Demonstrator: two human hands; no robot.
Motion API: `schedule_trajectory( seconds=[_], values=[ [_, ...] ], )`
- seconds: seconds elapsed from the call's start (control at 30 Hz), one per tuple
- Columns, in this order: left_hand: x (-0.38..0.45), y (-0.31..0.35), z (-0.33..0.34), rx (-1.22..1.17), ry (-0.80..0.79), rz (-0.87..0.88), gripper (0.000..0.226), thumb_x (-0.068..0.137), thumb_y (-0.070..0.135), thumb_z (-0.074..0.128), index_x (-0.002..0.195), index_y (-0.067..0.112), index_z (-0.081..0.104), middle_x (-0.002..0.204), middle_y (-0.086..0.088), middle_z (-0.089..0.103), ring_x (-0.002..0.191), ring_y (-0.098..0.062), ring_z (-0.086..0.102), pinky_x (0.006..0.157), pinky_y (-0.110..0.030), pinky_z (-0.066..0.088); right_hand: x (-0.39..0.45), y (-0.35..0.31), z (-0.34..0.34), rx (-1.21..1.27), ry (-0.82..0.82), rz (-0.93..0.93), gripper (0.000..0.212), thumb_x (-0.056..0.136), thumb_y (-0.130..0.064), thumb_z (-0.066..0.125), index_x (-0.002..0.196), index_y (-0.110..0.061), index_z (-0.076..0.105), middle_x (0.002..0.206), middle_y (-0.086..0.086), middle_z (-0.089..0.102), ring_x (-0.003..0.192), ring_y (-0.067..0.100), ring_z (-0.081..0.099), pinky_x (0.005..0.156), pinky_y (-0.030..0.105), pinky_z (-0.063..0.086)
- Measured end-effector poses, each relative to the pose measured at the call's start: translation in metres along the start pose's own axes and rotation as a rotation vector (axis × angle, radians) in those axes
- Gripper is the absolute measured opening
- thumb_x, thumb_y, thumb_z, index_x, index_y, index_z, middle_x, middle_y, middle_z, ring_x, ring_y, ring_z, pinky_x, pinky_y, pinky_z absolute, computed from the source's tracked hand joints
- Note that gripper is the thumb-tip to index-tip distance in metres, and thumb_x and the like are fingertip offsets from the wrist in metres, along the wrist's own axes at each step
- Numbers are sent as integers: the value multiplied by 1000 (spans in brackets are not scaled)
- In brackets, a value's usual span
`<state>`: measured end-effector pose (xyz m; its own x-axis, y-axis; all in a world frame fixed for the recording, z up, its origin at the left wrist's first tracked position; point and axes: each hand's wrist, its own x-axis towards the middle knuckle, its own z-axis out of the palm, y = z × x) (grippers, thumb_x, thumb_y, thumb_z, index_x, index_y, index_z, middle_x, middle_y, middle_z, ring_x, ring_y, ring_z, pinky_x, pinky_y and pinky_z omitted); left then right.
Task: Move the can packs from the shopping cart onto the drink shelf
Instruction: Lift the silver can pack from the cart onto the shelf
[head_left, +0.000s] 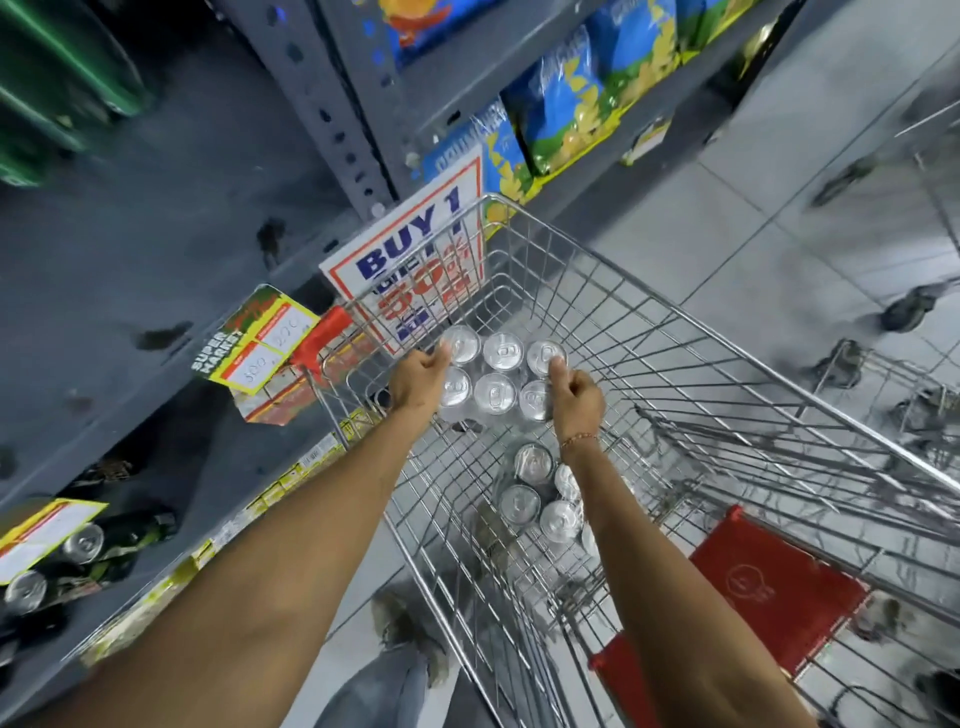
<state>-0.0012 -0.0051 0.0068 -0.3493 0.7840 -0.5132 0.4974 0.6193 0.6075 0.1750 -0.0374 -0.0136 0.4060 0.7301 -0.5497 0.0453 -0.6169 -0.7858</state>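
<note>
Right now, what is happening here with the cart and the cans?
A person is standing at a shopping cart beside store shelves. The left hand and the right hand grip opposite sides of a six-can pack, holding it above the cart basket. A second can pack lies lower in the cart, partly hidden by the right forearm. On the left, a low shelf already holds some cans. The held pack has not reached the shelf yet.
</note>
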Motion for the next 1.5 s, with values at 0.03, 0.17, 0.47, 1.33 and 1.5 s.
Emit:
schedule_trajectory(
  seconds=[0.03,0.17,0.47,1.33,1.5],
  values=[
    [-6,2,-5,2,27,24,43,89,52,51,63,18,43,61,3,45,55,-12,39,48,-23,27,-4,-4,-2,-38,15,-43,40,81,-49,53,57,-19,41,57,3,45,54,21,45,54,35,49],
    [-35,17,-28,-11,158,133,47,89,49,52,57,20,35,55,5,39,50,-8,35,45,-21,27,-26,-28,-10,-83,90,-203,43,80,-51,52,57,-15,46,62,13,52,61,31,53,66,53,54],
    [-119,79,-136,-92,376,283,51,91,48,48,58,9,50,70,-22,63,68,-31,57,61,-38,40,-106,-142,-37,-22,192,-587,52,78,-49,56,53,-4,51,53,10,46,55,20,42,57,37,42],
    [-198,-126,-465,-324,1082,8,60,93,42,46,43,10,37,58,-21,58,65,-38,57,68,-44,47,-357,-256,277,-245,-627,-968,55,73,-45,63,34,-19,35,39,-2,38,42,9,36,50,23,35],
    [-185,-152,-478,-294,1102,-114,62,94,47,43,50,3,46,74,-29,67,73,-42,63,61,-36,37,-368,-254,321,-334,-699,-982,53,74,-44,62,38,-14,37,45,5,40,48,13,38,56,27,36]
  ],
)
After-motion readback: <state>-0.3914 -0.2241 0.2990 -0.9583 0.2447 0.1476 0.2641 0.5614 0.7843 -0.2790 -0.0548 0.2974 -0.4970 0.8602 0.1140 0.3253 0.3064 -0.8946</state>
